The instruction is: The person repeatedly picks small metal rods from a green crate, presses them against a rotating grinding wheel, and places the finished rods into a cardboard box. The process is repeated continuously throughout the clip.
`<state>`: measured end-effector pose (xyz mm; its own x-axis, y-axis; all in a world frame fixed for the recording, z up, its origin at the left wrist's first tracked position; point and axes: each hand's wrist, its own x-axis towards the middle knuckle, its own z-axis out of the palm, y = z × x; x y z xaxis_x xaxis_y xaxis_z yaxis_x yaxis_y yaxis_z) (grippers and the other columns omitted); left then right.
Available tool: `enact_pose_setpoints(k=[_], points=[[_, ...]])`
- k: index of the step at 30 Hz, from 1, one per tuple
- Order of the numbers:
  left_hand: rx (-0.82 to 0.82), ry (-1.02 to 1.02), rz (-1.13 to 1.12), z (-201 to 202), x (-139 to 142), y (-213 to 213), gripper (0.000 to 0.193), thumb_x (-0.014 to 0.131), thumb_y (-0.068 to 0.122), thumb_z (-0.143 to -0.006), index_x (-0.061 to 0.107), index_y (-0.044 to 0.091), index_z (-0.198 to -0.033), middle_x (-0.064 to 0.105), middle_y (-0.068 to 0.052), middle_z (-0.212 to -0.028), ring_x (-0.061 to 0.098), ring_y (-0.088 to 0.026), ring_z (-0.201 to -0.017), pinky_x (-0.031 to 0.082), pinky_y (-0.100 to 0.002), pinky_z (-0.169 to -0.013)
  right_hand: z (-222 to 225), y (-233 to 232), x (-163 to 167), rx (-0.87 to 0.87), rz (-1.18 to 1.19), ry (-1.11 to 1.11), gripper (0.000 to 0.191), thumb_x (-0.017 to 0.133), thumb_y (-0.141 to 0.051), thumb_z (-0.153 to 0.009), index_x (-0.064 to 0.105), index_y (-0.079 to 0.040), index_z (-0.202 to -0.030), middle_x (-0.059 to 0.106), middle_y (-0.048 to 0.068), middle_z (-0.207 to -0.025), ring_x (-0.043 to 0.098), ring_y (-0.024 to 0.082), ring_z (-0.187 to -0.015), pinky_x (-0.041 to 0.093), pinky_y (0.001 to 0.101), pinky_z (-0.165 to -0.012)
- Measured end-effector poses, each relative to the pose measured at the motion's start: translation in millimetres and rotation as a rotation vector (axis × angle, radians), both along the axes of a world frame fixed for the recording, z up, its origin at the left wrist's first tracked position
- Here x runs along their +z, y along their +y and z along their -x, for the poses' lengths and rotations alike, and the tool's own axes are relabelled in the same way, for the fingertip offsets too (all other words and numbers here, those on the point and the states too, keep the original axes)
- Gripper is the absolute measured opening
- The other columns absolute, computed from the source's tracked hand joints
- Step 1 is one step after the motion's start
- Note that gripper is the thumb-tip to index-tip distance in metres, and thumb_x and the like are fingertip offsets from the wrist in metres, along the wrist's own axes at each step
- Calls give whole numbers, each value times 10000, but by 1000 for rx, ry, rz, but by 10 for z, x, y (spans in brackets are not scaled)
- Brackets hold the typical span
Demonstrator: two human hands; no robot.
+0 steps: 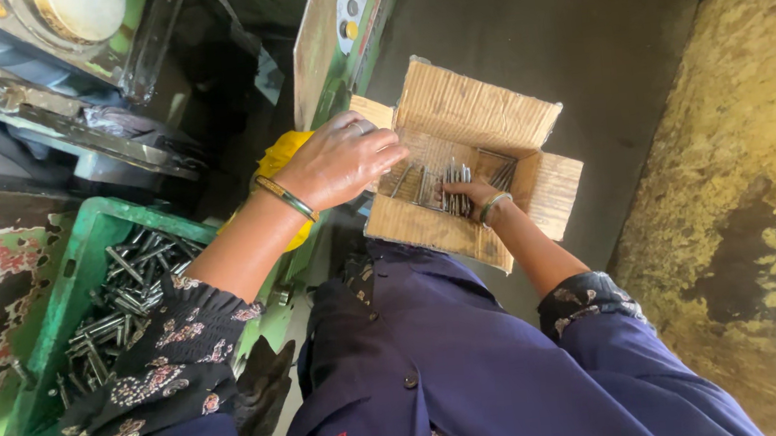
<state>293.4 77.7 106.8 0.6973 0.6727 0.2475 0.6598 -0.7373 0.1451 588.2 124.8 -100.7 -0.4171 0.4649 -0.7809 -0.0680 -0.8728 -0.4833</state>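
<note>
An open cardboard box (477,110) sits on the floor in front of my knees, with several long metal rods (423,184) lying in its bottom. My right hand (463,194) reaches down inside it and is closed around a bunch of those rods. My left hand (337,161) hovers over the box's left flap, fingers curled loosely, touching the flap edge and holding nothing that I can see. Both wrists wear bangles.
A green plastic crate (72,286) full of similar metal rods stands at my left. A green machine (99,75) with a control panel (350,3) rises behind it. A yellow cloth (276,155) lies under my left wrist. Dark floor, a yellowish stained slab at right.
</note>
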Motion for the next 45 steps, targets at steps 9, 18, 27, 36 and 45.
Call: enact_pose_setpoints(k=[9,18,27,36,45], points=[[10,-46,-52,80,107,11,358,691,196,-833,702,150,-1189,644,3,-1077,642,-189,-1024,448,-381,-964,22,507,301,-177,-215,-50,223,758,-136,-879,722,-41,-1077,777,77,-952,757,216,-874,619,354,-695],[91,88,-177,612,570,-273,311,679,156,-883,712,184,-1191,658,2,-1142,633,-198,-1004,464,-367,-987,83,-50,232,127,-200,-118,272,779,-150,-889,713,-32,-1125,776,87,-966,748,213,-849,626,344,-732],[560,-482,-301,1713,944,-946,341,694,135,-1008,620,121,-1341,597,-91,-1390,563,-320,-1327,431,-406,-1147,311,-61,1059,89,-225,857,477,673,-169,-968,539,-76,-1416,525,-17,-703,472,71,-552,426,245,-536],[1045,-971,-313,2471,-262,-969,690,622,370,-1093,296,38,-1602,225,-226,-1692,217,-382,-1599,206,-452,-1309,2354,-618,1748,336,-192,1035,275,657,-184,-1005,583,-108,-1259,499,-13,-677,455,85,-516,421,260,-513],[996,-978,-113,2572,-334,-1082,868,511,523,-1061,127,6,-1644,94,-255,-1739,76,-380,-1632,115,-450,-1311,3427,-659,1831,199,-98,747,118,704,-157,-927,591,-124,-925,649,17,-840,510,105,-584,450,272,-544]])
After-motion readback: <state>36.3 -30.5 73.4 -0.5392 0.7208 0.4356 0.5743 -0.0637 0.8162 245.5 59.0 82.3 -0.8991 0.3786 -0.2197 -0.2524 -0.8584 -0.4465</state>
